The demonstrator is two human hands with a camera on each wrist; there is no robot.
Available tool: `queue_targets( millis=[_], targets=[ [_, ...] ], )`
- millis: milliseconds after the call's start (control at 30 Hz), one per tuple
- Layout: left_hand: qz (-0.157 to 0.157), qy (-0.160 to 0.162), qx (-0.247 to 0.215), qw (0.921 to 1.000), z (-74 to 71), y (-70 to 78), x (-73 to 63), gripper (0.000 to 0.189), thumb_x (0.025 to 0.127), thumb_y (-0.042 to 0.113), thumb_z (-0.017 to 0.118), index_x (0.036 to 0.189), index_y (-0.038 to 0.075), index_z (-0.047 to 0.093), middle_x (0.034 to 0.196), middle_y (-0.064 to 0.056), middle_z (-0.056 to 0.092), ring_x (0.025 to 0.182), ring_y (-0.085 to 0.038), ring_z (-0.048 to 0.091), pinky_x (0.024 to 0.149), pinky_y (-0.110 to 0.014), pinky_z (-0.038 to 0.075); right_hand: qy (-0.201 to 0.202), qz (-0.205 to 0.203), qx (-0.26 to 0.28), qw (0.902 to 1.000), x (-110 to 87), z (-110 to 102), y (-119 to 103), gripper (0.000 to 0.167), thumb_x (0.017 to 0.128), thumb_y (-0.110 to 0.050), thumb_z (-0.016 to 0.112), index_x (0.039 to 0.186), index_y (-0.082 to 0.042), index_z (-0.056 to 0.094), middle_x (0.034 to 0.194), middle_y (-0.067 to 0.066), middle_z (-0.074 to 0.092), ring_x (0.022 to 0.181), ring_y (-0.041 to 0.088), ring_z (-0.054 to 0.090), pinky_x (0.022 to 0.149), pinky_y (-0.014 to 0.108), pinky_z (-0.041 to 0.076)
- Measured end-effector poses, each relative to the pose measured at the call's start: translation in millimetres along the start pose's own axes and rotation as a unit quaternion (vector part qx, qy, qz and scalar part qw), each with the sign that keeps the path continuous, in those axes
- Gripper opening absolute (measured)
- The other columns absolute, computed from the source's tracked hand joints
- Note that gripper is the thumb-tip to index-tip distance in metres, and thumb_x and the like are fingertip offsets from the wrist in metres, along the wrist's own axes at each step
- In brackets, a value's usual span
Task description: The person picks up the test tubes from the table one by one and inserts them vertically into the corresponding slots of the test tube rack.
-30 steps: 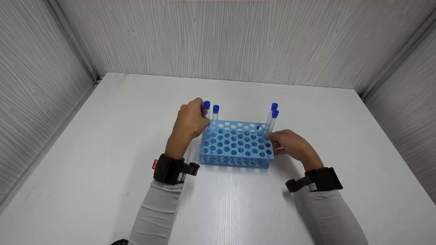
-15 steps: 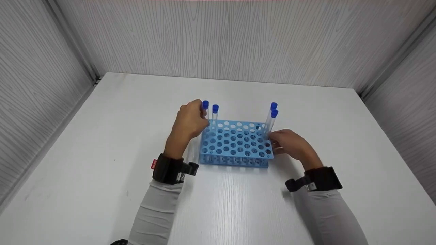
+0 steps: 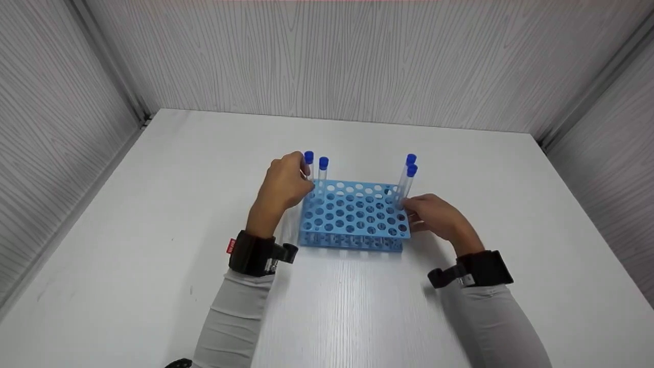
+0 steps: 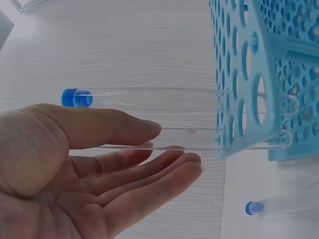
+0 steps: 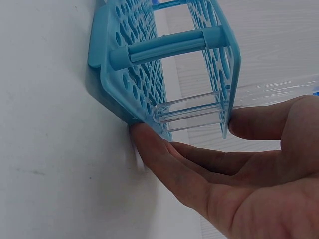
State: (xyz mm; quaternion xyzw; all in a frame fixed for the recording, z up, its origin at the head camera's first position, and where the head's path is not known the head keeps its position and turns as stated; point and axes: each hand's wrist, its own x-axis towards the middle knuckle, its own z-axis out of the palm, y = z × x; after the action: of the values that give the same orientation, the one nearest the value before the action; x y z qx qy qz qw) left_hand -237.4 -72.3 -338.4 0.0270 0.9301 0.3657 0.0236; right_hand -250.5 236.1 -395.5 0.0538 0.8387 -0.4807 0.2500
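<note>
A light-blue test tube rack stands on the white table. At its back left corner my left hand pinches a clear blue-capped test tube between thumb and index finger; the other fingers are extended below. The tube's lower end sits in the rack. Beside it a second test tube stands upright in a hole. My right hand grips the rack's right end, thumb at the top plate's edge and fingers at the bottom plate. Two more capped test tubes lean at the back right, near that thumb.
Another blue-capped tube lies on the table along the rack's left side, partly hidden by my left arm in the head view. Grey wood-grain panels wall the table at the back and both sides.
My left hand and the tube it pinches shift very slightly. The rack and my right hand stay in place.
</note>
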Motion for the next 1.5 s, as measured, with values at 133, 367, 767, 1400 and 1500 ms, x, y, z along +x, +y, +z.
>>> queue_targets(
  millis=[133, 367, 767, 1400, 1500],
  targets=[
    [-0.001, 0.0, 0.002, 1.0, -0.1, -0.8, 0.5, 0.023, 0.092, 0.006, 0.066, 0.114, 0.0, 0.061, 0.112, -0.017, 0.068, 0.101, -0.028, 0.065, 0.085, -0.039, 0.057, -0.002, -0.001, -0.003, 1.0, 0.0, -0.5, 0.3, 0.047, 0.107, -0.029, 0.043, 0.136, 0.006, 0.054, 0.114, 0.012, 0.06, 0.103, 0.02, 0.059, 0.095, 0.034, 0.055],
    [-0.004, -0.001, 0.001, 1.0, 0.0, -1.0, 0.6, 0.024, 0.092, 0.007, 0.066, 0.115, 0.001, 0.061, 0.112, -0.016, 0.068, 0.1, -0.028, 0.065, 0.085, -0.039, 0.056, 0.0, 0.003, -0.009, 0.9999, -0.1, -0.6, 0.3, 0.048, 0.107, -0.03, 0.043, 0.138, 0.006, 0.053, 0.119, 0.015, 0.059, 0.107, 0.023, 0.059, 0.101, 0.037, 0.053],
    [-0.006, -0.002, 0.008, 0.9999, -2.7, -3.6, -1.2, 0.025, 0.091, 0.003, 0.064, 0.117, 0.002, 0.062, 0.11, -0.015, 0.067, 0.097, -0.028, 0.062, 0.082, -0.04, 0.055, 0.012, 0.004, -0.015, 0.9998, -2.1, 0.4, 2.8, 0.052, 0.107, -0.033, 0.044, 0.142, 0.005, 0.048, 0.127, 0.018, 0.057, 0.116, 0.027, 0.057, 0.105, 0.041, 0.051],
    [-0.017, 0.002, 0.006, 0.9998, -5.6, -13.1, 4.7, 0.028, 0.093, 0.003, 0.059, 0.12, 0.001, 0.062, 0.116, -0.017, 0.066, 0.102, -0.031, 0.062, 0.091, -0.044, 0.054, 0.014, 0.012, -0.012, 0.9997, -1.0, 0.5, 0.4, 0.048, 0.107, -0.031, 0.045, 0.139, 0.004, 0.052, 0.124, 0.017, 0.059, 0.112, 0.026, 0.058, 0.103, 0.04, 0.052],
    [-0.02, 0.007, 0.004, 0.9998, -5.1, -15.6, 5.9, 0.027, 0.094, 0.005, 0.058, 0.121, 0.0, 0.062, 0.118, -0.018, 0.067, 0.102, -0.031, 0.063, 0.091, -0.044, 0.055, 0.014, 0.011, -0.013, 0.9998, -0.9, 0.6, 0.8, 0.047, 0.107, -0.031, 0.045, 0.138, 0.004, 0.053, 0.122, 0.016, 0.059, 0.111, 0.025, 0.058, 0.102, 0.039, 0.052]
  ],
)
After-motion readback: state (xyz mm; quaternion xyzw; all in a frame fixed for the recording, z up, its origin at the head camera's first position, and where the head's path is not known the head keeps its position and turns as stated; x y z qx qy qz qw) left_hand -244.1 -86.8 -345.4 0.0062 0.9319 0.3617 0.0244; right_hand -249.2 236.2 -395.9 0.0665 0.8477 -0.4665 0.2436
